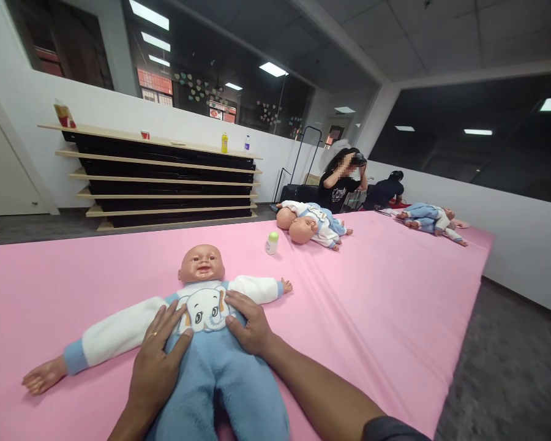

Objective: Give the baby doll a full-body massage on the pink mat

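A baby doll (220,361) in a blue and white outfit with an elephant face on its chest lies on its back on the pink table cover (340,367). Its head points away from me and both arms are spread out. My left hand (158,352) rests flat on the left side of the doll's chest, fingers extended, with a ring on one finger. On the other side of the chest lies my right hand (249,323), its fingers stretched out over the elephant's edge. Neither hand grasps anything. Beyond the doll's outstretched arm stands a small white bottle (272,244) with a green cap.
Two more dolls (319,225) lie together farther back, and others (431,219) are near the table's far right end. Two people (342,180) are behind the table. Stacked boards (169,177) against the wall carry bottles (224,143) and a cup.
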A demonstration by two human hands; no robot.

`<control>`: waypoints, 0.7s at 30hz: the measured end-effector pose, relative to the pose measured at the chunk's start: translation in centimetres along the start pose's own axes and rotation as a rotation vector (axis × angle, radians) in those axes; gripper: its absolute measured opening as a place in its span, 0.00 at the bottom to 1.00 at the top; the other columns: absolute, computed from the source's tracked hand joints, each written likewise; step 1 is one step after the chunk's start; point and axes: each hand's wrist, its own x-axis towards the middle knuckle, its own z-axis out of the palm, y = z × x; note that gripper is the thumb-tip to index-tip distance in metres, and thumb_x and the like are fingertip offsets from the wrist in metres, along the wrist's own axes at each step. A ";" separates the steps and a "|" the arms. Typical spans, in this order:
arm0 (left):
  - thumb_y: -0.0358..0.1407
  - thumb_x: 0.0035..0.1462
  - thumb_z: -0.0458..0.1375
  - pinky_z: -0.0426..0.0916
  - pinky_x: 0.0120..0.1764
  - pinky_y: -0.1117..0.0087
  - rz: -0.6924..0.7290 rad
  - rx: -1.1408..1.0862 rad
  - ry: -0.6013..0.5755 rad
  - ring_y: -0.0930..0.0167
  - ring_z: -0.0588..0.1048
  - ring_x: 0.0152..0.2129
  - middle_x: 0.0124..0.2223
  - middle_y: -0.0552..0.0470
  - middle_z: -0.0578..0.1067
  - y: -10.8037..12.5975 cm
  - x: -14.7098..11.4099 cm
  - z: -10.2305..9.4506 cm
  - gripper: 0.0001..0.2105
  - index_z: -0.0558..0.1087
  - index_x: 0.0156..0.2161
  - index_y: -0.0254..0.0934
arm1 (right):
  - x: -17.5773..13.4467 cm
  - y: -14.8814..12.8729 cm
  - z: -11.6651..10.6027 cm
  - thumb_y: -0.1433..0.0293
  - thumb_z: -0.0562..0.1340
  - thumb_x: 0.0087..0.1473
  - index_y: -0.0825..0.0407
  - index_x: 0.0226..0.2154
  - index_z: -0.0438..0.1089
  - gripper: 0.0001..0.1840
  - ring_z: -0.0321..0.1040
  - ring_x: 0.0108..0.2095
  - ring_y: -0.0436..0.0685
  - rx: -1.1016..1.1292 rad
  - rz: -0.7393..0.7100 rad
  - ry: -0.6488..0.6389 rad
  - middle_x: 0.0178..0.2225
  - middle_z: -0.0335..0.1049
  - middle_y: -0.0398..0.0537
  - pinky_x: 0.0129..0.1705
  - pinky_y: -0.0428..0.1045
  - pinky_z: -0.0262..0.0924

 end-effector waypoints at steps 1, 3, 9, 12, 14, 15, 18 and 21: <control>0.48 0.58 0.51 0.47 0.65 0.52 -0.003 0.006 -0.005 0.62 0.51 0.65 0.65 0.56 0.59 -0.1 0.0 0.0 0.25 0.65 0.60 0.46 | 0.0 -0.1 0.0 0.63 0.58 0.58 0.52 0.54 0.67 0.23 0.59 0.59 0.57 0.005 0.003 0.013 0.58 0.63 0.52 0.63 0.57 0.53; 0.48 0.58 0.51 0.47 0.65 0.53 -0.004 0.017 -0.015 0.62 0.51 0.65 0.65 0.56 0.59 -0.2 0.1 0.0 0.25 0.65 0.60 0.46 | -0.1 -0.2 0.0 0.63 0.58 0.59 0.52 0.54 0.68 0.21 0.60 0.59 0.57 0.017 0.011 0.034 0.58 0.64 0.52 0.63 0.56 0.54; 0.48 0.58 0.51 0.47 0.65 0.54 -0.001 0.011 -0.012 0.63 0.50 0.65 0.65 0.56 0.59 0.1 0.1 -0.1 0.25 0.65 0.60 0.46 | -0.1 -0.5 0.1 0.63 0.57 0.60 0.51 0.53 0.68 0.20 0.62 0.58 0.57 0.054 0.030 0.053 0.56 0.65 0.50 0.63 0.56 0.55; 0.48 0.59 0.51 0.47 0.65 0.54 -0.007 0.011 -0.017 0.64 0.50 0.65 0.65 0.56 0.60 0.2 0.0 -0.2 0.25 0.65 0.60 0.46 | -0.1 -0.2 0.2 0.64 0.57 0.60 0.51 0.53 0.69 0.20 0.62 0.58 0.57 0.079 0.038 0.061 0.56 0.66 0.50 0.63 0.56 0.55; 0.48 0.59 0.51 0.47 0.65 0.54 -0.013 0.018 -0.018 0.64 0.50 0.65 0.65 0.56 0.60 0.2 -0.1 -0.2 0.25 0.64 0.60 0.46 | -0.2 -0.1 0.3 0.64 0.58 0.60 0.51 0.52 0.69 0.20 0.62 0.58 0.57 0.092 0.039 0.068 0.56 0.66 0.51 0.63 0.55 0.55; 0.48 0.59 0.51 0.46 0.65 0.54 -0.016 0.024 -0.017 0.64 0.50 0.65 0.65 0.56 0.59 0.1 -0.1 -0.3 0.25 0.64 0.61 0.46 | -0.2 0.0 0.4 0.64 0.58 0.59 0.52 0.52 0.69 0.19 0.62 0.58 0.57 0.096 0.037 0.070 0.56 0.66 0.51 0.63 0.55 0.55; 0.49 0.59 0.51 0.45 0.65 0.53 -0.018 0.038 -0.015 0.63 0.50 0.65 0.65 0.56 0.58 -0.1 -0.1 -0.4 0.26 0.64 0.61 0.46 | -0.1 -0.1 0.5 0.65 0.58 0.59 0.53 0.52 0.70 0.19 0.62 0.57 0.56 0.103 0.024 0.080 0.55 0.67 0.52 0.62 0.54 0.55; 0.49 0.58 0.51 0.45 0.66 0.53 -0.012 0.030 -0.026 0.63 0.51 0.65 0.65 0.56 0.59 -0.4 0.1 -0.5 0.26 0.64 0.60 0.47 | 0.0 -0.3 0.4 0.65 0.58 0.59 0.53 0.51 0.70 0.19 0.63 0.57 0.56 0.102 0.027 0.092 0.55 0.67 0.52 0.62 0.54 0.56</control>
